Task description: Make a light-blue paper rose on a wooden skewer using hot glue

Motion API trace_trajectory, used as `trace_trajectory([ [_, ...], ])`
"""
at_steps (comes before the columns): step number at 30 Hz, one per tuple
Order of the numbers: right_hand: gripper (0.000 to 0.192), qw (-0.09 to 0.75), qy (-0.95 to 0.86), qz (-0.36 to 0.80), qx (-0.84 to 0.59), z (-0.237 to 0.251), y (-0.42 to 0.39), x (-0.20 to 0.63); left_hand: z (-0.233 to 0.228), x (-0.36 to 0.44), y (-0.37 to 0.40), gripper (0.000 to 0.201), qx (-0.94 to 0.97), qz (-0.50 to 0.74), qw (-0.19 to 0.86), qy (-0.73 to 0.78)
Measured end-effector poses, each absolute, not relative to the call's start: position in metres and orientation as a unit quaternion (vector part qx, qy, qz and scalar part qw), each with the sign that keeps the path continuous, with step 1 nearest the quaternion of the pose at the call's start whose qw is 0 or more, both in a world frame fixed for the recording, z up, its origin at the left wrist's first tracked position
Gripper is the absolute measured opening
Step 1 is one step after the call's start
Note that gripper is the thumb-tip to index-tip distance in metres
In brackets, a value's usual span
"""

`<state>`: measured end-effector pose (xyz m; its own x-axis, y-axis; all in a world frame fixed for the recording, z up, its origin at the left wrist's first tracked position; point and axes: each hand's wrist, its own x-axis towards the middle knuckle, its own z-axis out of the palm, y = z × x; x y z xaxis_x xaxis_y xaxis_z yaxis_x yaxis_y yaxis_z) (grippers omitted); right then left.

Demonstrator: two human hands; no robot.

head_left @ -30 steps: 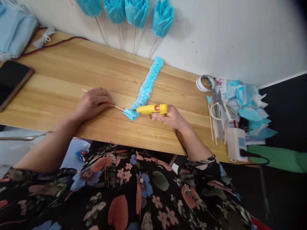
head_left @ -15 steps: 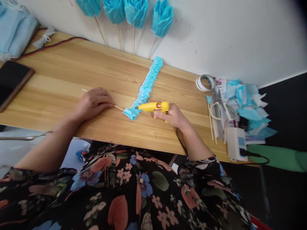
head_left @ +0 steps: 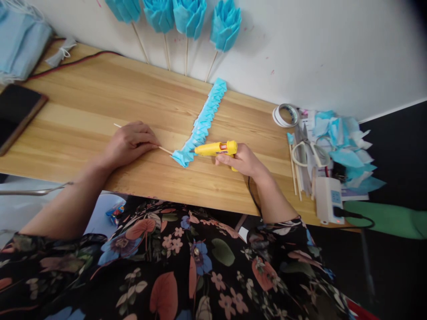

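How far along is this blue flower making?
Four finished blue flowers on sticks lean against the wall. In hand: the left hand pins a thin stick on the table, while the right hand aims a yellow glue gun at the near end of the pleated blue strip. The strip lies unrolled.

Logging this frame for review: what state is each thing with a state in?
Left hand: pressed on the wooden stick, pinning it to the table.
Right hand: gripping the yellow glue gun, nozzle at the blue folded strip.
Blue folded strip: flat on table.
Phone: screen dark.
Scissors: lying unused.
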<state>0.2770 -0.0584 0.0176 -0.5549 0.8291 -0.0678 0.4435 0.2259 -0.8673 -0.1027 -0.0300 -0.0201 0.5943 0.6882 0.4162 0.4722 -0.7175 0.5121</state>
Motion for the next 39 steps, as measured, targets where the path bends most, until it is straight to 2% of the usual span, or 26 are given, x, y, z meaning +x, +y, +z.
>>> trace_trajectory([
  [5, 0.047, 0.205, -0.748, 0.473, -0.418, 0.023, -0.058, 0.283, -0.021, -0.104, -0.030, 0.029, 0.873, 0.302, 0.179, 0.338],
  [15, 0.056, 0.233, -0.752, 0.448, -0.423, 0.009, -0.057, 0.272, -0.017, -0.103, -0.031, 0.028, 0.870, 0.279, 0.195, 0.356],
  [28, 0.055, 0.231, -0.756, 0.453, -0.411, 0.016, -0.058, 0.277, -0.019, -0.104, -0.030, 0.026, 0.867, 0.283, 0.203, 0.356],
  [39, 0.046, 0.165, -0.761, 0.473, -0.412, 0.026, -0.055, 0.295, -0.012, -0.102, -0.033, 0.025, 0.875, 0.274, 0.187, 0.353],
])
